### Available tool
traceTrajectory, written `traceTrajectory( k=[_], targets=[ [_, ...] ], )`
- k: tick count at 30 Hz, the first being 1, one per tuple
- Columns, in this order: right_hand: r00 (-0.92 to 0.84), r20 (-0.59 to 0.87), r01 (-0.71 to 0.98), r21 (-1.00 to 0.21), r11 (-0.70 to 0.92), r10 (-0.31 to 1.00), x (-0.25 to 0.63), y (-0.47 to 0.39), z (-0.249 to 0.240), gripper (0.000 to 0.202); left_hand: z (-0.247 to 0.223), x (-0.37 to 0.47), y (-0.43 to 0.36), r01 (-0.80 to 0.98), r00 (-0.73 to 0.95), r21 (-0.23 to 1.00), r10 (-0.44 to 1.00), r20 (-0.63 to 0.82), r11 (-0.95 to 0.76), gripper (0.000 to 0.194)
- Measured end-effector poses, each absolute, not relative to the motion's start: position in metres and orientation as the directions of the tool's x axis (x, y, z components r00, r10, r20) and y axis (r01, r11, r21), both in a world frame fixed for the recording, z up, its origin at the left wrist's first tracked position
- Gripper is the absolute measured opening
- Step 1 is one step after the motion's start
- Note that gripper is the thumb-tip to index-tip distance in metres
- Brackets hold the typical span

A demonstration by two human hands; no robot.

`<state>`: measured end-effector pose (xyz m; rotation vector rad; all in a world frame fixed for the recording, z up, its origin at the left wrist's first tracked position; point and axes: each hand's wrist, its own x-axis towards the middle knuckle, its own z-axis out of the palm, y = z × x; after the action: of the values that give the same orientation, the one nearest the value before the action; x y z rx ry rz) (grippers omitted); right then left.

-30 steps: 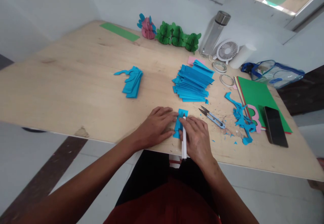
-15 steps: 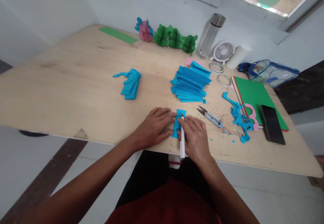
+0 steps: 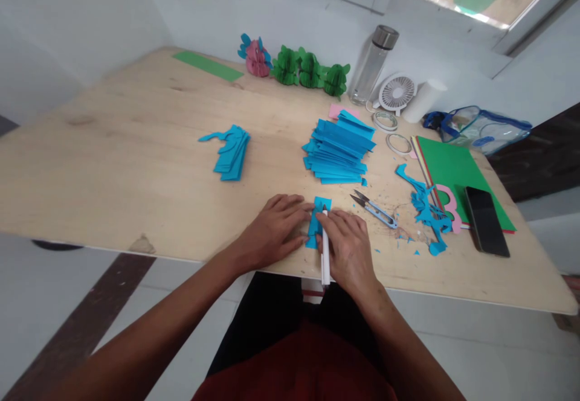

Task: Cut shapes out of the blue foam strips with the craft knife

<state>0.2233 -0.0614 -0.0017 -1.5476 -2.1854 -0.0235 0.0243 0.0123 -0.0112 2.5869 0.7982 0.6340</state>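
Observation:
My right hand [image 3: 350, 243] is closed around a white pen [image 3: 326, 256] with a clip. Its dark tip points away from me, over a small blue paper strip [image 3: 322, 202] on the table near the front edge. My left hand [image 3: 277, 230] lies flat with fingers stretched out, the fingertips at the strip's left edge. Part of the strip is hidden by the pen and my right fingers. Just right of the strip rest small blue thread snips [image 3: 375, 209]. Beyond it sits a stack of blue paper strips [image 3: 339, 150].
Cut blue shapes [image 3: 233, 154] lie to the left. On the right are blue scraps [image 3: 426, 208], a phone [image 3: 487, 221] and green sheets [image 3: 457, 168]. Along the wall stand green paper figures [image 3: 310, 70], a pink one [image 3: 258, 60], a bottle [image 3: 372, 66] and a fan [image 3: 397, 92].
The view has shifted slightly. Both hands, the pen and the blue strip keep nearly the same places relative to one another.

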Motion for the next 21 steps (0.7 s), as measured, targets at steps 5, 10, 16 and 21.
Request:
traceTrajectory(
  k=[5,10,16,21],
  targets=[
    [-0.261,0.366,0.902,-0.239,0.361,0.893,0.2235,-0.0619,-0.0012,0.040,-0.0103,0.0237,0.0118,0.432,0.740,0.450,0.593,0.319,-0.781,0.040],
    [-0.258,0.372,0.906,-0.229,0.357,0.892,0.2237,-0.0614,-0.0023,0.041,-0.0099,0.0242,0.0119,0.437,0.740,0.449,0.595,0.312,-0.779,0.040],
    [-0.256,0.371,0.908,-0.225,0.354,0.893,0.2231,-0.0616,-0.0015,0.036,-0.0083,0.0245,0.0110,0.442,0.744,0.452,0.598,0.298,-0.775,0.040],
    [-0.263,0.385,0.902,-0.226,0.367,0.885,0.2231,-0.0614,-0.0009,0.042,-0.0057,0.0252,0.0111,0.450,0.754,0.427,0.590,0.288,-0.784,0.040]
  ],
)
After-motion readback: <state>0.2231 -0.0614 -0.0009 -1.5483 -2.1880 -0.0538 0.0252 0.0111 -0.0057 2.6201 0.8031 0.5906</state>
